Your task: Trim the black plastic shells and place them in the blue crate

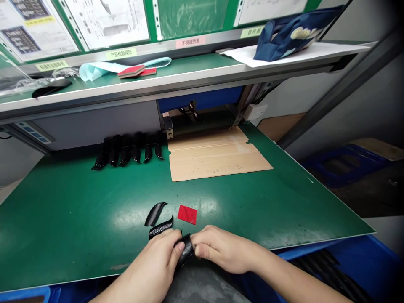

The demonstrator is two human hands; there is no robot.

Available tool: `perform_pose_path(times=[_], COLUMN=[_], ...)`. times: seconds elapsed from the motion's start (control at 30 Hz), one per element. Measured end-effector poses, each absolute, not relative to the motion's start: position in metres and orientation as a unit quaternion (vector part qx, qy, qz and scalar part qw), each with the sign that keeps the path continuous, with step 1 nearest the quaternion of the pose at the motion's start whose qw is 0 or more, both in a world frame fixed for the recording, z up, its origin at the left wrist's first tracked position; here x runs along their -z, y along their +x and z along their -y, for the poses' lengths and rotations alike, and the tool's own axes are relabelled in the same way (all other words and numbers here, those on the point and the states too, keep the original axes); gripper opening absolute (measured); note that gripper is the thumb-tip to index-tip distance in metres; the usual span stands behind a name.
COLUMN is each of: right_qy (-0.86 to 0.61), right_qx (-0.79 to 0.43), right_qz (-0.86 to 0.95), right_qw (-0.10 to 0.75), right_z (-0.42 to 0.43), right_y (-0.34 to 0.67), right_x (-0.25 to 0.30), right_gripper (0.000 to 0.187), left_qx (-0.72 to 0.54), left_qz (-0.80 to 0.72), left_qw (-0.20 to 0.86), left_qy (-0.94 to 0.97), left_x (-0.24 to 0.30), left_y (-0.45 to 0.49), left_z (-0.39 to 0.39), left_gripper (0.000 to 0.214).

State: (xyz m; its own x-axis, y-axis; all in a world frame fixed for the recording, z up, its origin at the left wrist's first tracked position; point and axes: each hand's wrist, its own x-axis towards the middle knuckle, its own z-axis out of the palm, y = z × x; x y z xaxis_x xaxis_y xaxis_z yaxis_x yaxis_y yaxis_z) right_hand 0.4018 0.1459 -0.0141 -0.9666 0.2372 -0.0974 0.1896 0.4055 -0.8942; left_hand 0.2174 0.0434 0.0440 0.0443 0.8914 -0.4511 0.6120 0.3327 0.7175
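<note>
My left hand (151, 259) and my right hand (221, 248) meet at the front edge of the green mat, and both pinch a curved glossy black piece (185, 252) between thumbs and fingers. Just beyond my left hand, a curved black strip (160, 227) lies on the mat, nearly touching it. A similar black strip (155, 213) lies just above that one. To their right is a small red square pad (187, 214), apart from my hands.
Several black comb-like pieces (128, 155) stand in a row at the back of the green-topped bench (63, 210), next to a flattened cardboard sheet (217, 155). A shelf (132, 80) above holds a blue pouch and red pads. A blue bin (334, 265) with long black parts sits below the right edge.
</note>
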Motion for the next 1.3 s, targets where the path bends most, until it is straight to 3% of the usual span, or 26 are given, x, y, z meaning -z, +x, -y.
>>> perform_pose_path(times=[0.07, 0.13, 0.33, 0.47, 0.57, 0.8, 0.93, 1.13, 1.3], right_qy=[-0.125, -0.159, -0.267, -0.276, -0.284, -0.303, -0.302, -0.283, -0.269], right_qx=[-0.623, -0.64, -0.43, -0.369, -0.302, -0.127, -0.089, -0.064, -0.061], right_qz=[0.771, 0.747, 0.845, 0.868, 0.891, 0.929, 0.937, 0.948, 0.953], right_qw=[0.048, 0.085, 0.173, 0.184, 0.184, 0.17, 0.15, 0.134, 0.127], right_z=[-0.148, -0.147, -0.136, -0.133, -0.129, -0.122, -0.123, -0.127, -0.126], right_y=[0.403, 0.402, 0.398, 0.396, 0.394, 0.387, 0.387, 0.39, 0.394], right_x=[0.017, 0.02, 0.02, 0.018, 0.017, 0.016, 0.015, 0.016, 0.02], right_gripper=[0.053, 0.055, 0.054, 0.055, 0.058, 0.064, 0.066, 0.067, 0.062], left_qx=[-0.163, -0.183, -0.23, -0.263, -0.31, -0.376, -0.402, -0.396, -0.403], left_qz=[-0.676, -0.671, -0.659, -0.616, -0.554, -0.561, -0.541, -0.499, -0.482], left_qw=[0.452, 0.458, 0.508, 0.623, 0.678, 0.683, 0.699, 0.746, 0.745], left_qy=[0.559, 0.554, 0.505, 0.404, 0.37, 0.279, 0.24, 0.195, 0.222], left_x=[-0.043, -0.041, -0.035, -0.032, -0.029, -0.024, -0.031, -0.026, -0.019], left_y=[0.216, 0.214, 0.211, 0.207, 0.206, 0.209, 0.21, 0.215, 0.217], left_z=[-0.044, -0.044, -0.042, -0.041, -0.039, -0.036, -0.038, -0.033, -0.028], left_gripper=[0.04, 0.041, 0.043, 0.05, 0.05, 0.048, 0.039, 0.051, 0.048])
